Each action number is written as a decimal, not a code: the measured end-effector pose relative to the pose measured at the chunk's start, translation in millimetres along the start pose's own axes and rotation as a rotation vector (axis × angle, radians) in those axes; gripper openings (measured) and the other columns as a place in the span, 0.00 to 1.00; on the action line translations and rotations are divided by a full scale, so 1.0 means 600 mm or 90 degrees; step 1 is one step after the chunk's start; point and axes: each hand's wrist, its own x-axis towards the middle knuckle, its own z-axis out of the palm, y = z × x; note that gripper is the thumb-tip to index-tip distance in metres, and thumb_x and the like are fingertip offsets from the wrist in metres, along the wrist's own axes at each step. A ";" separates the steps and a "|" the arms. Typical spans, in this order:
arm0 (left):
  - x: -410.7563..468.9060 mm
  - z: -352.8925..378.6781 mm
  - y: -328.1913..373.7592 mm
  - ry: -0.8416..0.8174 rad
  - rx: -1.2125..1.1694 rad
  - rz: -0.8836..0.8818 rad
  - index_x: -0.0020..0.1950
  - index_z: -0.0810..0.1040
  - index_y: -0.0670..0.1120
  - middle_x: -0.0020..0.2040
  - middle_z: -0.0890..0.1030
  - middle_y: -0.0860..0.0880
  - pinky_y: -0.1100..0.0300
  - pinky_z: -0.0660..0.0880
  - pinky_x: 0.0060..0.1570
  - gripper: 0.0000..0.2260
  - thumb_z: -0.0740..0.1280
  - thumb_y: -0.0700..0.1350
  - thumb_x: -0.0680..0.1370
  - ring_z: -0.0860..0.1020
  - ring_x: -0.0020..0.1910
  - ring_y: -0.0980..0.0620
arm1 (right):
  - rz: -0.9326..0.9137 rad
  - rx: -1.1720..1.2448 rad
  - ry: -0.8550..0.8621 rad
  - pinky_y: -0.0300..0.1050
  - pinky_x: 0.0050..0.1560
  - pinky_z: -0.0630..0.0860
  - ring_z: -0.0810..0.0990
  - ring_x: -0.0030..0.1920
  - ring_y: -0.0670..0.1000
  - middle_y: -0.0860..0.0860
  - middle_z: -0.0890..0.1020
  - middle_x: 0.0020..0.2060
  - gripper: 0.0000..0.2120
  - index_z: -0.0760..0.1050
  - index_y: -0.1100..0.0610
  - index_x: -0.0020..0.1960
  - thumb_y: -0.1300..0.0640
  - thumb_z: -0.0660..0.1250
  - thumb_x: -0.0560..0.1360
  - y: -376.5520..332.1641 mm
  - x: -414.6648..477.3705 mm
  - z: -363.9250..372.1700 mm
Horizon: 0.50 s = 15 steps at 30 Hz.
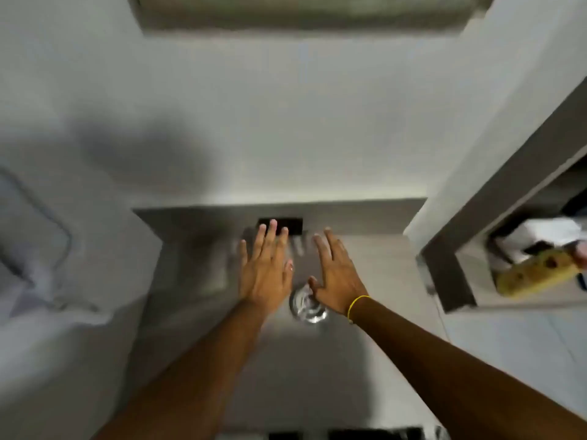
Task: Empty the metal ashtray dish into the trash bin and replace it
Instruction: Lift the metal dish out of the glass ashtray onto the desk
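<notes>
A small shiny metal ashtray dish (307, 309) sits on a grey surface (197, 281), blurred by motion, partly hidden under my right hand. My left hand (265, 268) is stretched out flat above the surface with fingers apart, just left of the dish and holding nothing. My right hand (336, 274) is also spread open, with a yellow band on its wrist; its thumb lies at the dish's upper edge. No trash bin is in view.
A dark rectangular object (293, 225) lies at the back of the surface against the white wall (286, 122). White bedding (38, 255) is on the left. On the right, a grey-framed opening (451, 274) holds a yellow object (536, 274).
</notes>
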 end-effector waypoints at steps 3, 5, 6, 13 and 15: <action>-0.093 0.120 0.005 -0.071 -0.014 -0.021 0.87 0.63 0.46 0.88 0.59 0.42 0.26 0.56 0.82 0.32 0.64 0.53 0.83 0.56 0.88 0.40 | 0.081 0.038 -0.102 0.64 0.82 0.63 0.52 0.86 0.60 0.55 0.51 0.87 0.50 0.47 0.50 0.88 0.44 0.72 0.75 0.051 -0.043 0.101; -0.165 0.198 0.011 -0.116 -0.047 -0.033 0.85 0.67 0.44 0.87 0.63 0.41 0.25 0.59 0.80 0.30 0.65 0.52 0.83 0.60 0.87 0.38 | 0.100 0.037 -0.131 0.65 0.78 0.67 0.56 0.85 0.62 0.56 0.55 0.86 0.49 0.53 0.51 0.87 0.43 0.73 0.72 0.077 -0.070 0.154; -0.192 0.228 0.011 -0.136 -0.071 -0.048 0.85 0.67 0.44 0.87 0.64 0.41 0.25 0.61 0.79 0.30 0.63 0.52 0.84 0.61 0.86 0.38 | 0.096 0.030 -0.135 0.66 0.76 0.70 0.58 0.84 0.63 0.56 0.56 0.86 0.49 0.56 0.52 0.86 0.42 0.73 0.71 0.083 -0.076 0.169; -0.209 0.293 0.000 -0.124 -0.035 -0.071 0.86 0.60 0.44 0.88 0.61 0.43 0.30 0.56 0.81 0.32 0.56 0.57 0.85 0.57 0.88 0.42 | 0.009 -0.060 -0.178 0.63 0.64 0.77 0.67 0.78 0.64 0.55 0.61 0.82 0.53 0.57 0.48 0.84 0.44 0.75 0.63 0.060 -0.017 0.165; -0.212 0.292 0.001 -0.116 -0.040 -0.077 0.87 0.59 0.44 0.89 0.60 0.43 0.29 0.56 0.82 0.32 0.55 0.57 0.85 0.56 0.88 0.42 | -0.019 -0.113 -0.219 0.62 0.63 0.80 0.68 0.76 0.64 0.57 0.65 0.79 0.51 0.60 0.50 0.83 0.46 0.76 0.63 0.049 0.001 0.160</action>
